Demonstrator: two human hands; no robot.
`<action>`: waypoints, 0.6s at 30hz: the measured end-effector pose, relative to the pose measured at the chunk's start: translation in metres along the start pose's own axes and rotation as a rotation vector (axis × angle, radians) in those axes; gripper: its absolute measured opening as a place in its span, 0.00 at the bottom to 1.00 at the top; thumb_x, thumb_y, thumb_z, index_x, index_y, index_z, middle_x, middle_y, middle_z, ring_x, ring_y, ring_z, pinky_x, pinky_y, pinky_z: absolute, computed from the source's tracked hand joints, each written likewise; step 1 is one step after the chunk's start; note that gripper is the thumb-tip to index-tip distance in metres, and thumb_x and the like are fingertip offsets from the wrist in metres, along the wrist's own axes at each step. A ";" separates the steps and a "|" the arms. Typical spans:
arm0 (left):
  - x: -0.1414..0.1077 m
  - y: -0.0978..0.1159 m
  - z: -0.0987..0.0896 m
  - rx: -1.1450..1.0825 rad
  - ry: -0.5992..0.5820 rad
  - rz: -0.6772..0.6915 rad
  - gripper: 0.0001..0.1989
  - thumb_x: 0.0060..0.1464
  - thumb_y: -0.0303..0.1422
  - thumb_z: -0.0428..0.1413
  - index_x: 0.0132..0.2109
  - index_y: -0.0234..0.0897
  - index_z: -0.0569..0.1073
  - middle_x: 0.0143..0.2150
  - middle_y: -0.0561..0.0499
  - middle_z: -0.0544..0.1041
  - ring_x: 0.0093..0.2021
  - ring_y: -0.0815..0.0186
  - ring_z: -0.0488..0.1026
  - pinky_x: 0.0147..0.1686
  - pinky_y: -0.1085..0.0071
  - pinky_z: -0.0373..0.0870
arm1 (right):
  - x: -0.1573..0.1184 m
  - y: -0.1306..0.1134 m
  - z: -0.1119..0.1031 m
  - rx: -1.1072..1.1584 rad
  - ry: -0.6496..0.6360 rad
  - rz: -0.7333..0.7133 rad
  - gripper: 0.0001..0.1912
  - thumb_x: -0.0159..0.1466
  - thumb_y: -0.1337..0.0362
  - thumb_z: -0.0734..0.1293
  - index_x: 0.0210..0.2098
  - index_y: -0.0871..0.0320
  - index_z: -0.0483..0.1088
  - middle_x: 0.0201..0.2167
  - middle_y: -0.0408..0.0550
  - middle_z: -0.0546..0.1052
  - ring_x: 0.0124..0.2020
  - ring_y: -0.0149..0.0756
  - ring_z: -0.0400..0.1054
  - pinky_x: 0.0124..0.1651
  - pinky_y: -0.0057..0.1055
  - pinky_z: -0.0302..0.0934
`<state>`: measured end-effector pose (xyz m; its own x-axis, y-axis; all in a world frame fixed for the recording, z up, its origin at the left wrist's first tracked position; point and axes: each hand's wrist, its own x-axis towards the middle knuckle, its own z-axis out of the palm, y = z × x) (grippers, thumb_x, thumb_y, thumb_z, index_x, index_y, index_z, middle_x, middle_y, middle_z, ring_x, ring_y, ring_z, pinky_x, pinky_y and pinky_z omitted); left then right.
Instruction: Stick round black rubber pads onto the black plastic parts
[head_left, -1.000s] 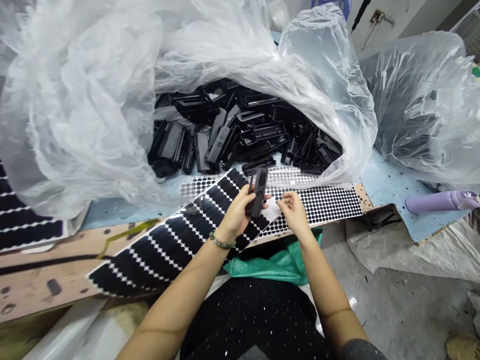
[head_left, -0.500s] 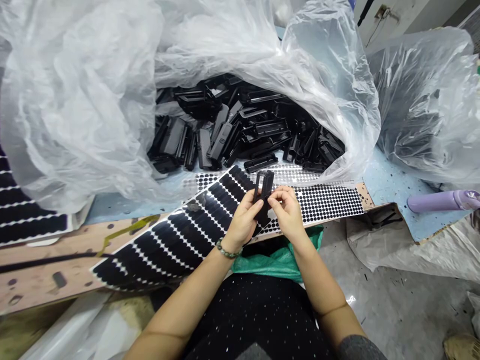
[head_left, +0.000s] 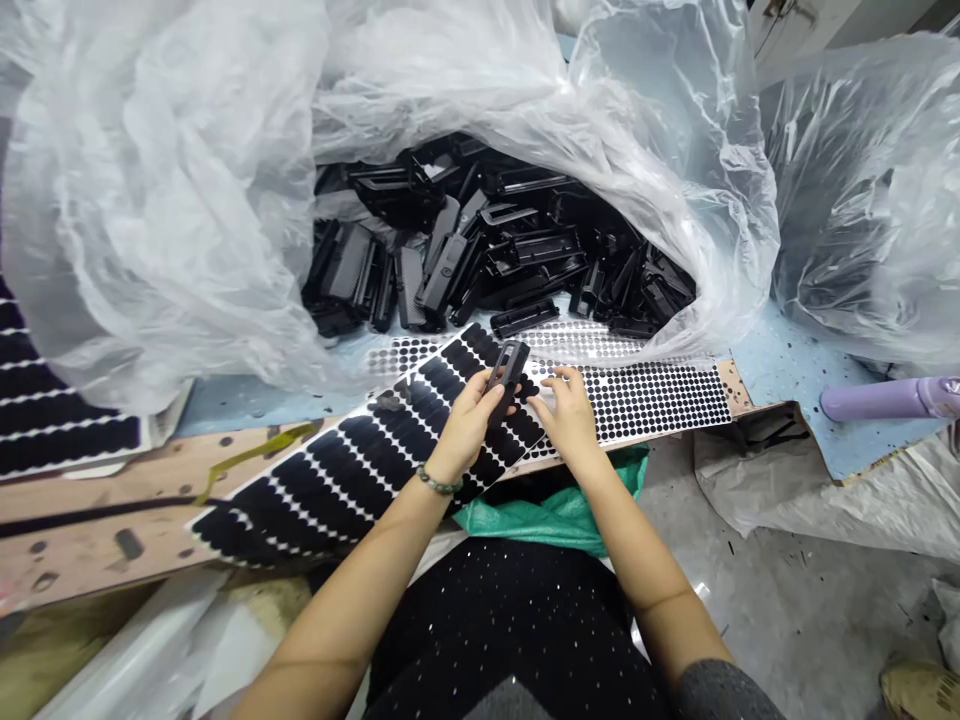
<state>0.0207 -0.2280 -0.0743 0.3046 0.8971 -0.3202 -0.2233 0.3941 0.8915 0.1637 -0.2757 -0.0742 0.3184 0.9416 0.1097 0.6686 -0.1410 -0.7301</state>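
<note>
My left hand (head_left: 466,422) is closed round a black plastic part (head_left: 510,366) with a slot near its upper end. The part is tilted, top to the right, above a sheet of black stickers (head_left: 382,450). Just to the right, my right hand (head_left: 568,418) is apart from the part, with thumb and index finger spread; I make out nothing between them. Beneath this hand lies a white sheet of small black dots (head_left: 652,398). Many similar black parts (head_left: 450,270) lie heaped in an open clear plastic bag (head_left: 660,170) behind both hands.
A purple bottle (head_left: 877,400) lies on the blue table surface at right. Another filled clear bag (head_left: 870,220) stands behind it. A green sack (head_left: 547,515) hangs below the table edge. A yellow strap (head_left: 251,460) and more black sticker sheets (head_left: 60,410) are at left.
My left hand has moved left with the black part, which now leans to the right. My right hand has come away from the part and its fingers have spread.
</note>
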 end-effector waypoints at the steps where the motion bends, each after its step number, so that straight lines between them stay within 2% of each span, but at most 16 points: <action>1: 0.003 -0.001 0.000 0.002 0.010 -0.020 0.18 0.49 0.40 0.59 0.46 0.37 0.71 0.47 0.47 0.75 0.46 0.60 0.76 0.35 0.70 0.76 | -0.001 0.000 0.002 -0.025 -0.023 -0.034 0.01 0.60 0.68 0.67 0.32 0.55 0.70 0.49 0.56 0.70 0.50 0.45 0.68 0.55 0.45 0.64; 3: 0.006 -0.002 0.000 -0.009 0.033 -0.057 0.17 0.49 0.38 0.59 0.45 0.37 0.71 0.46 0.47 0.76 0.45 0.61 0.76 0.33 0.71 0.76 | -0.001 -0.001 0.001 0.023 -0.080 -0.081 0.05 0.62 0.69 0.64 0.29 0.55 0.69 0.47 0.54 0.71 0.50 0.44 0.67 0.53 0.42 0.64; 5: 0.006 0.002 0.000 -0.032 0.029 -0.095 0.16 0.49 0.37 0.59 0.44 0.36 0.72 0.43 0.47 0.77 0.42 0.61 0.77 0.32 0.72 0.76 | 0.002 -0.003 -0.006 0.183 -0.121 -0.066 0.06 0.62 0.66 0.64 0.28 0.55 0.69 0.45 0.52 0.71 0.48 0.41 0.67 0.49 0.39 0.66; 8: -0.002 0.014 0.000 -0.062 -0.051 -0.157 0.16 0.47 0.36 0.60 0.44 0.35 0.73 0.39 0.47 0.78 0.39 0.61 0.79 0.29 0.72 0.75 | 0.008 -0.008 -0.023 0.459 -0.128 0.045 0.07 0.60 0.60 0.65 0.28 0.55 0.69 0.44 0.50 0.71 0.43 0.39 0.68 0.43 0.36 0.66; 10: -0.009 0.022 -0.001 -0.063 -0.124 -0.192 0.17 0.47 0.35 0.61 0.45 0.34 0.73 0.39 0.46 0.79 0.39 0.59 0.79 0.27 0.72 0.75 | 0.013 -0.013 -0.036 0.573 -0.138 0.091 0.08 0.59 0.59 0.67 0.26 0.56 0.69 0.45 0.50 0.70 0.43 0.39 0.67 0.45 0.37 0.65; 14: -0.021 0.035 0.000 -0.034 -0.214 -0.195 0.19 0.47 0.37 0.61 0.46 0.34 0.75 0.40 0.45 0.80 0.38 0.57 0.79 0.26 0.70 0.75 | 0.018 -0.028 -0.051 0.607 -0.145 0.097 0.09 0.56 0.59 0.68 0.23 0.56 0.69 0.43 0.49 0.70 0.47 0.42 0.66 0.50 0.40 0.62; 18: -0.026 0.042 0.001 -0.014 -0.244 -0.170 0.18 0.46 0.38 0.62 0.45 0.35 0.76 0.40 0.45 0.81 0.35 0.58 0.79 0.25 0.70 0.74 | 0.017 -0.037 -0.055 0.593 -0.134 0.066 0.09 0.55 0.59 0.69 0.22 0.56 0.69 0.40 0.48 0.70 0.46 0.41 0.65 0.50 0.40 0.61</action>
<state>0.0043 -0.2352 -0.0277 0.5515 0.7444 -0.3766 -0.1624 0.5386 0.8268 0.1815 -0.2715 -0.0080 0.2340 0.9722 -0.0065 0.1502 -0.0427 -0.9877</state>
